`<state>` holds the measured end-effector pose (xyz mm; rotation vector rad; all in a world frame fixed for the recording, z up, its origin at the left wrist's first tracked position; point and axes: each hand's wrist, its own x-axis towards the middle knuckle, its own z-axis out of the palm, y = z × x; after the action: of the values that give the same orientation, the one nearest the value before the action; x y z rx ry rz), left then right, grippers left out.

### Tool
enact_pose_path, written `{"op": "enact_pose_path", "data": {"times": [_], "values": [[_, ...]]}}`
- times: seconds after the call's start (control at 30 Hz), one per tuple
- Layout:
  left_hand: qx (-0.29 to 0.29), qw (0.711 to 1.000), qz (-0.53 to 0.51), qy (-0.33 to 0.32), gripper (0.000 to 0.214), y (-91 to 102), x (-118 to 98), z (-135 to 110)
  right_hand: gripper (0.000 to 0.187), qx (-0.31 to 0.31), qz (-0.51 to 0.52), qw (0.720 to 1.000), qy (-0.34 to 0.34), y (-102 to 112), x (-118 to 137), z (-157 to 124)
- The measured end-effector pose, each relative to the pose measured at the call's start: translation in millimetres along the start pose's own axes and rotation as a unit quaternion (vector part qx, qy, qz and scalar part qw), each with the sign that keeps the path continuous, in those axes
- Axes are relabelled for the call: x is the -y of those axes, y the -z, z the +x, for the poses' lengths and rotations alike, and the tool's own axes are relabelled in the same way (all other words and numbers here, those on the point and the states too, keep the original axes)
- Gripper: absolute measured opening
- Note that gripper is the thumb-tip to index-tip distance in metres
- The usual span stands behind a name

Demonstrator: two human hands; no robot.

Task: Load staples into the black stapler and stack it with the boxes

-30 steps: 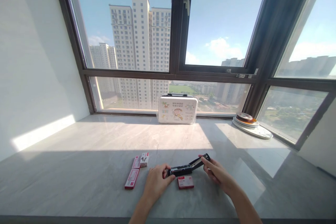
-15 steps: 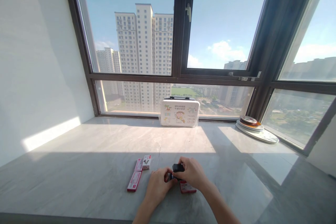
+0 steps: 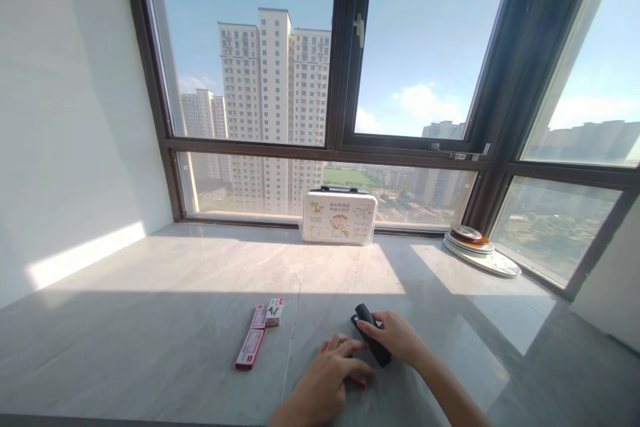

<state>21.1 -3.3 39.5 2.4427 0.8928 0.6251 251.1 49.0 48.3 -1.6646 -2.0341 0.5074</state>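
My right hand (image 3: 400, 337) is closed around a black stapler (image 3: 369, 330), which lies slanted on the grey stone counter with its far end pointing away from me. To the left of it, my left hand (image 3: 333, 373) reaches over a small red box (image 3: 356, 381) with its fingers apart. Most of that box is hidden beneath the hand, and I cannot tell whether the fingers touch it. Further left lie two flat pink-and-white boxes, a near one (image 3: 249, 348) and a far one (image 3: 259, 315). Beside the far one stands a small white box (image 3: 275, 312) with a dark picture on it.
A white case (image 3: 340, 217) with cartoon prints and a dark handle leans upright by the window. At the right corner sits a stack of plates (image 3: 500, 263). The counter (image 3: 165, 340) runs up to a white wall on the left.
My hands have moved apart. The right one has turned the stapler lengthwise and shifted it right. My left hand has come off the stapler and over the red box. The view has shifted slightly.
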Motion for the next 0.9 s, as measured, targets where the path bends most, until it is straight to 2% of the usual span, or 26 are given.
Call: {"op": "enact_pose_path", "data": {"times": [0.07,0.13,0.23,0.3,0.37,0.47,0.53,0.63,0.77,0.9], "values": [[-0.015,0.999,0.012,0.025,0.064,-0.5,3.8,-0.7,0.062,0.001,0.023,1.0,-0.01,-3.7,-6.7,-11.0],[-0.054,0.995,0.035,0.077,0.059,4.2,12.2,-5.9,0.066,-0.002,0.055,0.998,-0.022,-8.4,-12.0,-23.0],[-0.089,0.982,0.052,0.156,0.059,18.6,28.7,-21.9,0.063,-0.005,0.163,0.986,-0.034,-17.0,-15.8,-40.9],[-0.078,0.98,0.032,0.179,0.068,29.2,38.2,-34.9,0.06,0.004,0.246,0.969,-0.034,-23.7,-14.7,-50.7],[-0.053,0.983,0.004,0.173,0.076,37.4,43.4,-45.0,0.061,0.019,0.294,0.955,-0.039,-31.2,-10.7,-57.3],[-0.043,0.984,0.0,0.172,0.066,40.6,41.6,-47.0,0.066,0.031,0.322,0.945,-0.05,-42.3,-1.3,-60.3],[-0.063,0.977,0.034,0.201,0.064,35.5,36.1,-39.0,0.068,0.029,0.329,0.942,-0.049,-48.6,5.9,-58.6],[-0.089,0.965,0.082,0.231,0.079,19.4,28.1,-21.3,0.07,0.029,0.341,0.939,-0.047,-54.9,15.8,-53.7],[-0.115,0.962,0.109,0.221,0.087,-4.0,23.7,-6.3,0.071,0.04,0.356,0.933,-0.045,-58.7,23.2,-46.9],[-0.123,0.968,0.104,0.192,0.089,-16.4,24.2,-3.2,0.073,0.042,0.363,0.93,-0.041,-61.9,25.0,-42.8]]}}
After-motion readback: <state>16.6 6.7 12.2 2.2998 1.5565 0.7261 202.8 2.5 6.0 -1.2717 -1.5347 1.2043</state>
